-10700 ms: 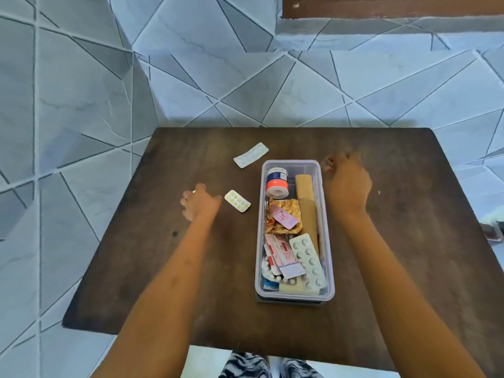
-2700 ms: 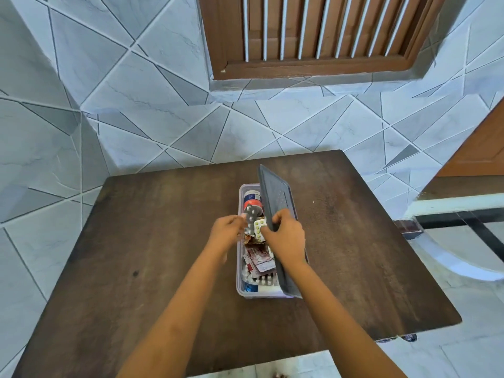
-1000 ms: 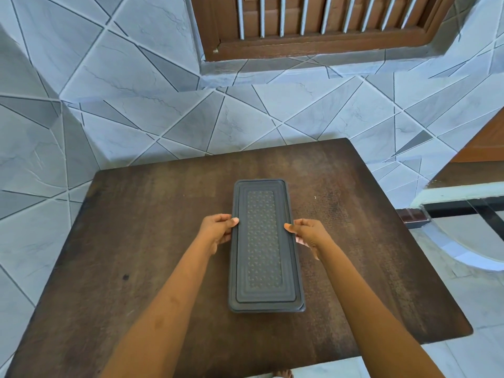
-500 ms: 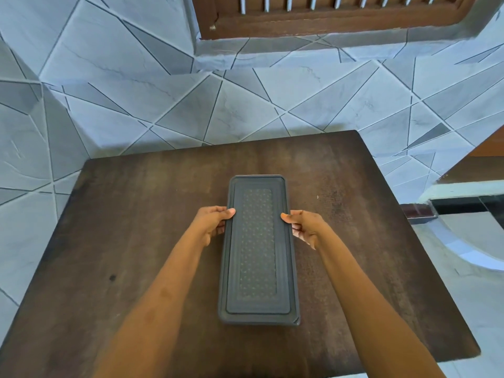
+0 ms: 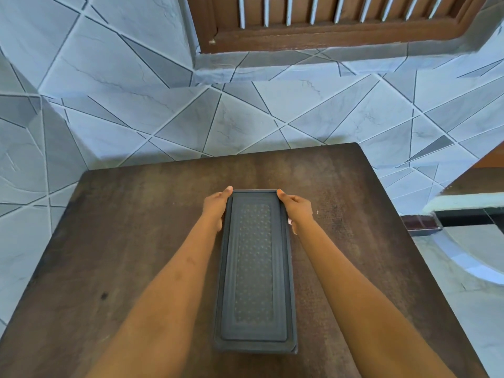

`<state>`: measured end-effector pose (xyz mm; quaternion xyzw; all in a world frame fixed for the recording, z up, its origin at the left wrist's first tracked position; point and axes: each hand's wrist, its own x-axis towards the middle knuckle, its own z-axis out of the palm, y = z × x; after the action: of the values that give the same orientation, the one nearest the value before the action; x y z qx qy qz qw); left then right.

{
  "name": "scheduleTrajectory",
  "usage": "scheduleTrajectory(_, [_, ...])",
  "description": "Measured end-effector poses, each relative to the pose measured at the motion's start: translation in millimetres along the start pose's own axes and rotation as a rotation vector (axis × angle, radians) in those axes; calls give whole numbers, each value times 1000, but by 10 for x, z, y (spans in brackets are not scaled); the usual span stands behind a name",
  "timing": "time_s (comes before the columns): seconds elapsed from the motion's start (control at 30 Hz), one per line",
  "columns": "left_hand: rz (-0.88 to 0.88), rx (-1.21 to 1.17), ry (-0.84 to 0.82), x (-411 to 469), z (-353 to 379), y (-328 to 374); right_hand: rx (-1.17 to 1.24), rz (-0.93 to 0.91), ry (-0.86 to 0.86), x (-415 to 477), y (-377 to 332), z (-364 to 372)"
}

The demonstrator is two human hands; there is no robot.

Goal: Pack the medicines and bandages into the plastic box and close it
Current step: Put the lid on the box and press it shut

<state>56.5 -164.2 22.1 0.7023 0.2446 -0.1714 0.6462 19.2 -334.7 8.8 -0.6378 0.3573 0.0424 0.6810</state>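
The plastic box stands lengthwise in the middle of the dark wooden table (image 5: 136, 241), covered by its dark grey lid (image 5: 255, 271) with a dotted centre panel. The medicines and bandages are hidden under the lid. My left hand (image 5: 216, 211) clasps the lid's far left edge, thumb at the far corner. My right hand (image 5: 296, 211) clasps the far right edge in the same way. Both forearms run along the box's long sides.
Grey tiled walls close in behind and to the left of the table. A brown wooden window frame (image 5: 327, 36) sits above the back wall. To the right, past the table edge, lies a tiled floor with a white curved object (image 5: 463, 257).
Both hands have slid from the middle of the lid's long sides to its far corners. The box has stayed in place with the lid on.
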Motion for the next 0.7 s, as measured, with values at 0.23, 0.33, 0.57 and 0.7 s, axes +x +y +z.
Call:
scheduleTrajectory(0.23, [174,168,136,105,88,-88,132,79,92,49,-77,60])
scheduleTrajectory(0.33, [246,309,199,69,114,-100,77,-28,125,55,17,106])
scheduleTrajectory(0.57, [409,620,219,100,86,-132,-214,-260,120,75,130,121])
scheduleTrajectory(0.7, [502,532,88,145,30,-129,-245,-355,64,93,98,84])
